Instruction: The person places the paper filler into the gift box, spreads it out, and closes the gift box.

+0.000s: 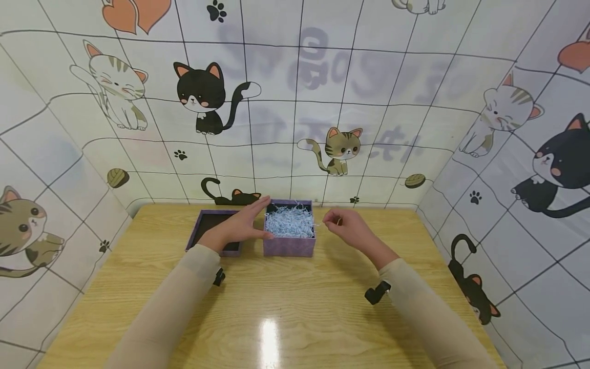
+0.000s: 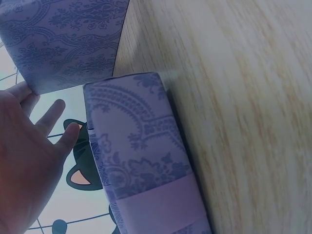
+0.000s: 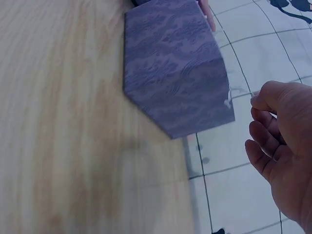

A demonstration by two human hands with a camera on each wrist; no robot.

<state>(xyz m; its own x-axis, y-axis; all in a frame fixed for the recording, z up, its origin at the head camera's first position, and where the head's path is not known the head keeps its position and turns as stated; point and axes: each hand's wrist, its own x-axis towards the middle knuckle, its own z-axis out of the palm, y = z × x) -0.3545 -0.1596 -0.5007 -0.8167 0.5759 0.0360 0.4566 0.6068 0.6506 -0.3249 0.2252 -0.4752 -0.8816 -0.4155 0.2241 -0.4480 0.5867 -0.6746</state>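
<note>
A purple patterned box stands at the back of the table, filled with light blue shredded paper. My left hand rests against its left side, fingers extended and spread, the thumb by the near corner. Just right of the box, my right hand brings thumb and index finger together. A thin pale paper shred runs from the box edge to these fingertips, which pinch it. The other right fingers are loosely curled.
A purple lid with a dark inside lies left of the box, partly under my left forearm and hand in the head view. Cat-printed cloth walls enclose the wooden table at the back and sides.
</note>
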